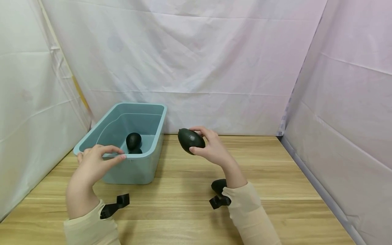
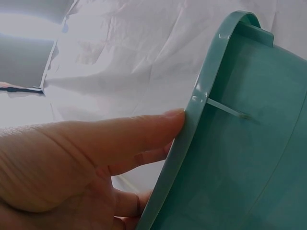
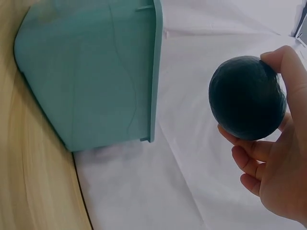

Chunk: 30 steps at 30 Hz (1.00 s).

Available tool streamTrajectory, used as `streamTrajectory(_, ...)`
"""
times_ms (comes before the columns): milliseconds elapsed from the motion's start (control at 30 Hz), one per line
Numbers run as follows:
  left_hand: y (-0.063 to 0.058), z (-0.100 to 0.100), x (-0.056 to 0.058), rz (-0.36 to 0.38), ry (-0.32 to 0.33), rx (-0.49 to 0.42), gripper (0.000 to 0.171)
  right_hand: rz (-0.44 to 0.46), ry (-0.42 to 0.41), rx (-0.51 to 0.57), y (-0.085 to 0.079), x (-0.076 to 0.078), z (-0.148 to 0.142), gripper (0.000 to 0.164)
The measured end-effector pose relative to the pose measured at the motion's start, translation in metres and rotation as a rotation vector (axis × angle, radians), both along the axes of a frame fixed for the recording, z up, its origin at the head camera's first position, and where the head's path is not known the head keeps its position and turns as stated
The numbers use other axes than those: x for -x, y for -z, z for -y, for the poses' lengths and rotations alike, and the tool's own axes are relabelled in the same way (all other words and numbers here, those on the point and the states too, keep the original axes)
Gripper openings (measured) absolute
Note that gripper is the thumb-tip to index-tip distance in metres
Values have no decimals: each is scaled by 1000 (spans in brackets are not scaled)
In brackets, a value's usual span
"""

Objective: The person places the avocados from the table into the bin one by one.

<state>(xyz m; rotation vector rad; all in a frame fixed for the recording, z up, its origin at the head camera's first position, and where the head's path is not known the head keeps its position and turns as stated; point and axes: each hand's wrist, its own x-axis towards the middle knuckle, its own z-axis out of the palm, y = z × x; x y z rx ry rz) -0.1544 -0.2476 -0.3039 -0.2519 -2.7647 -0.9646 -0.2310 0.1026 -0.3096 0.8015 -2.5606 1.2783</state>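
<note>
My right hand (image 1: 214,146) holds a dark green avocado (image 1: 188,140) between thumb and fingers, raised above the wooden table to the right of a blue-green plastic bin (image 1: 128,172). In the right wrist view the avocado (image 3: 247,98) shows a bumpy skin. My left hand (image 1: 95,163) is at the bin's near rim, pinching it between thumb and fingertips. The left wrist view has the thumb right at the rim (image 2: 192,115), with the other fingers partly hidden behind it. Two more avocados (image 1: 133,140) lie inside the bin, the nearer one mostly hidden by the rim.
Another avocado (image 1: 218,185) lies on the table (image 1: 180,211), partly covered by my right wrist. White cloth (image 1: 214,68) hangs behind the table and on both sides. Black camera mounts (image 1: 114,206) stick out from my sleeves.
</note>
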Motion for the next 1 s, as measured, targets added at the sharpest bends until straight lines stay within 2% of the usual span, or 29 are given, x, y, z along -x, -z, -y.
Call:
streamTrajectory(733,0,-2,-2,-1,-15,-9,30,9,-69,25,-18,8,33,53)
streamTrajectory(1000,-1,-2,-2,-5,-13,-12,30,-30,-109,23,-21,15,44,52)
